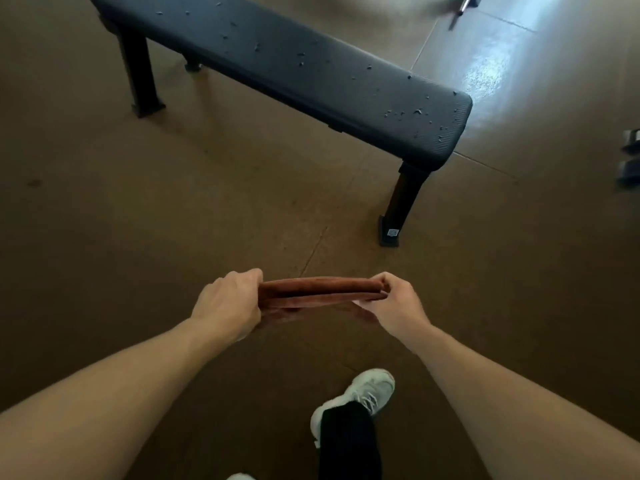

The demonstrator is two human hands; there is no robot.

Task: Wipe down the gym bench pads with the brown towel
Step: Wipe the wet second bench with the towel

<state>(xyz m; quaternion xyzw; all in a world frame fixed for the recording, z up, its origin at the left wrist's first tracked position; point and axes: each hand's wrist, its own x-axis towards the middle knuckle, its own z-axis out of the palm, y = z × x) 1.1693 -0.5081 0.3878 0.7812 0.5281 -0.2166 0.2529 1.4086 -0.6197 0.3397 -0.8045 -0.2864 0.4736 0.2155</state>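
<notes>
A folded brown towel (320,291) is stretched level between both hands above the floor. My left hand (230,303) grips its left end with curled fingers. My right hand (394,303) pinches its right end. The flat gym bench with a dark pad (277,57) stands ahead, running from the upper left down to the right. Several small dark crumbs lie scattered on the pad, most near its right end. The towel is well short of the bench and does not touch it.
The bench stands on black legs (401,202), one near the pad's right end and one at the left (138,74). A dumbbell (628,157) lies at the right edge and a metal bar (464,5) at the top right. My white shoe (363,396) is on the brown floor.
</notes>
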